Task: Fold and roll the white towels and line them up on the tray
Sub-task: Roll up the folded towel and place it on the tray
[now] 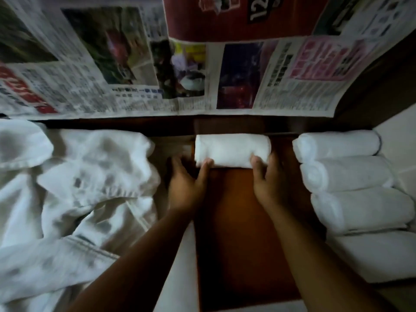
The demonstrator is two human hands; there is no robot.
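A rolled white towel (pixel 231 149) lies crosswise at the far end of a brown wooden surface (pixel 238 233). My left hand (pixel 186 188) touches its near left end, thumb against the roll. At the roll's near right end sits my right hand (pixel 269 183), its thumb on the towel. To the right, several rolled white towels (pixel 346 176) lie side by side in a row running toward me. What they rest on is hidden. On the left lies a heap of loose white towels (pixel 74 194).
Newspaper sheets (pixel 157 64) cover the surface beyond the towels. A pale tiled floor (pixel 400 136) shows at the far right. A white strip (pixel 177 278) runs between the loose heap and the brown surface.
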